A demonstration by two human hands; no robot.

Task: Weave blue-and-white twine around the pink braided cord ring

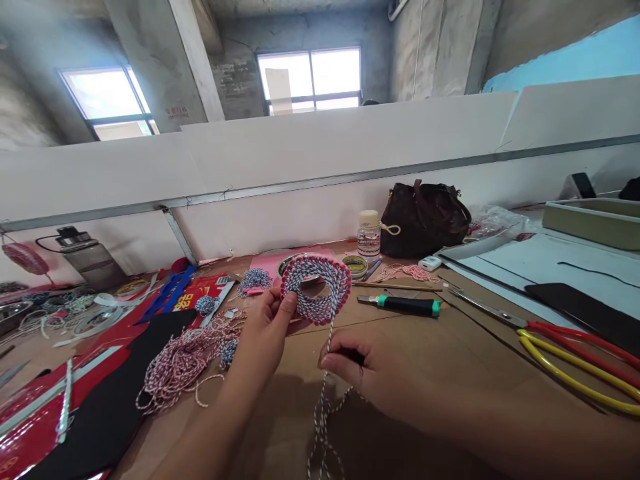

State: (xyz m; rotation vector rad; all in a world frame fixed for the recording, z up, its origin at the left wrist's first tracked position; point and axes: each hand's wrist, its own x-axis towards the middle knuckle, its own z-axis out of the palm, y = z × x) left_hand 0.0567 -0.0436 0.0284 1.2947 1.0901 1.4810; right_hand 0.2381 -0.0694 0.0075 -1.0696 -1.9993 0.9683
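My left hand (270, 327) grips the left edge of a round woven cord ring (316, 313), thumb in front. The ring is dark blue and white with a pink-red edge and a round hole in the middle, and it is raised above the table. From its right side a blue-and-white cord (331, 328) runs down to my right hand (367, 367), whose thumb and forefinger are closed on it. Below that hand the rest of the cord hangs in loose loops. A heap of pink-and-white cord (183, 360) lies left of my left forearm.
To the right lie a utility knife (410, 305) and large scissors (520, 320) with red and yellow handles. At the back stand a jar (369, 237) and a dark handbag (425, 220). A grey bottle (93, 260) is at the left, a green tray (590, 223) at the right.
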